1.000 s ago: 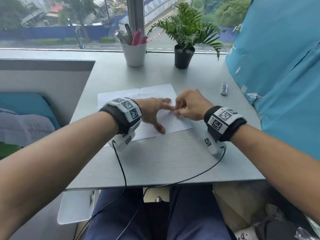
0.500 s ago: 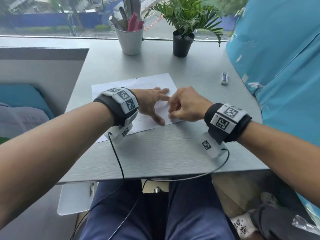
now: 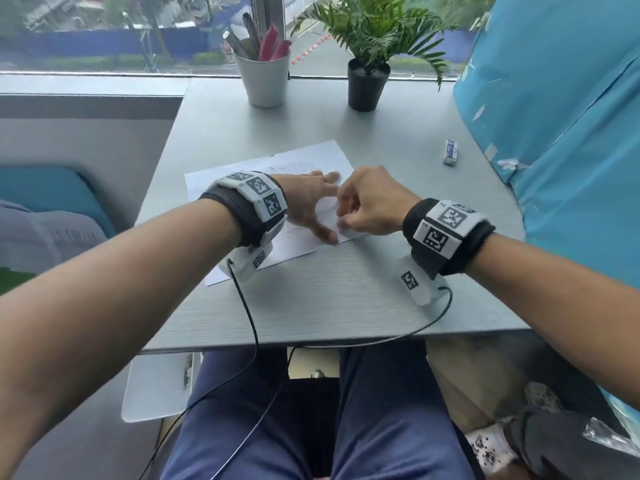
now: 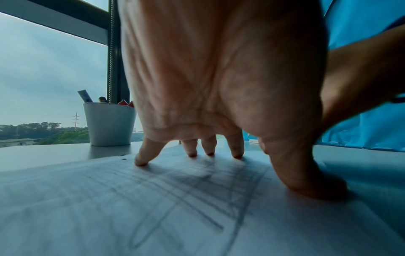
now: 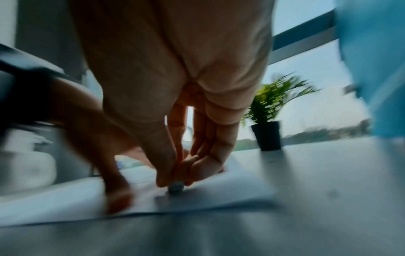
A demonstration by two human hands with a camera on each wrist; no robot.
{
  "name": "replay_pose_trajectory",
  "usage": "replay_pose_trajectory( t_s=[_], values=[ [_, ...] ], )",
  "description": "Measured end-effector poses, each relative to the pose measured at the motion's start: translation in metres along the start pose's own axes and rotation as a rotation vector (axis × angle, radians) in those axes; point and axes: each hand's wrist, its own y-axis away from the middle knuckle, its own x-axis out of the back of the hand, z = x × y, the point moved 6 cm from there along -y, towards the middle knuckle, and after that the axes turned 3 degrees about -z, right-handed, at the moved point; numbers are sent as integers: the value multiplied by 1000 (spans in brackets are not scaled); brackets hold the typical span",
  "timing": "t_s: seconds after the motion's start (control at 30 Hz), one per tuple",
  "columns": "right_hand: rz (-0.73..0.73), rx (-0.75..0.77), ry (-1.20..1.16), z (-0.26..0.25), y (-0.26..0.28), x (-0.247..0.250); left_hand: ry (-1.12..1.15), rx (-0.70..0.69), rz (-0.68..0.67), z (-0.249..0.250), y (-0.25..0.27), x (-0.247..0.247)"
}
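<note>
A white sheet of paper (image 3: 301,164) with pencil lines (image 4: 197,199) lies on the grey table (image 3: 311,299). My left hand (image 3: 308,202) is spread on it, fingertips (image 4: 141,162) and thumb pressing the sheet down. Just to its right, my right hand (image 3: 367,206) is curled, and its thumb and fingers pinch a small greyish eraser (image 5: 175,188) whose tip touches the paper near the sheet's near right corner. The right wrist view is blurred by motion. In the head view the eraser is hidden under my right hand.
A second white eraser with a blue label (image 3: 450,152) lies at the right of the table. A white pen cup (image 3: 265,77) and a potted plant (image 3: 369,84) stand by the window. Blue sheeting (image 3: 571,116) borders the table's right side.
My right hand has slid a little toward the paper's near edge, closer to my left thumb. My left hand stays spread on the sheet.
</note>
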Motion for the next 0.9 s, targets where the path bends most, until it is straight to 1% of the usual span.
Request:
replay_pose_trajectory(
  t_s=[0.03, 0.07, 0.13, 0.17, 0.2, 0.3, 0.33, 0.4, 0.47, 0.5, 0.6, 0.63, 0.73, 0.77, 0.87, 0.9],
  values=[
    [-25, 11, -2, -2, -1, -2, -2, -3, -3, 0, 1, 0],
    [-23, -17, 10, 4, -4, 3, -7, 2, -7, 0, 1, 0],
    [44, -110, 23, 22, -11, 22, -18, 19, -4, 2, 1, 1],
    [68, -132, 29, 26, -13, 25, -17, 25, -1, 3, 2, 1],
    [63, -126, 25, 23, -12, 21, -12, 25, 0, 3, 2, 1],
    [-37, -1, 7, -4, 0, -3, 14, 5, -12, 2, 2, 1],
    [-42, -6, -1, -2, -1, -1, 5, 4, -12, 2, 3, 1],
    [22, -103, -17, 17, -9, 16, -21, 16, -11, 5, 4, 2],
    [79, -148, 14, 24, -13, 24, -19, 31, -3, 6, 5, 3],
    [61, -126, 12, 17, -11, 17, -10, 31, -7, 6, 4, 3],
    [-47, 9, 13, -9, -1, -5, 3, 4, -12, 5, 4, 3],
    [-46, -2, 27, -5, -3, -1, -4, 10, -15, 5, 5, 3],
    [59, -114, 44, 21, -15, 24, -23, 48, -18, 8, 6, 2],
    [63, -113, 48, 20, -15, 22, -17, 52, -19, 8, 7, 2],
    [-48, 37, 12, -9, -3, -5, 4, 22, -29, 6, 5, 1],
    [-70, 42, -1, -8, -3, -5, 2, 21, -32, 5, 4, 1]
  ],
)
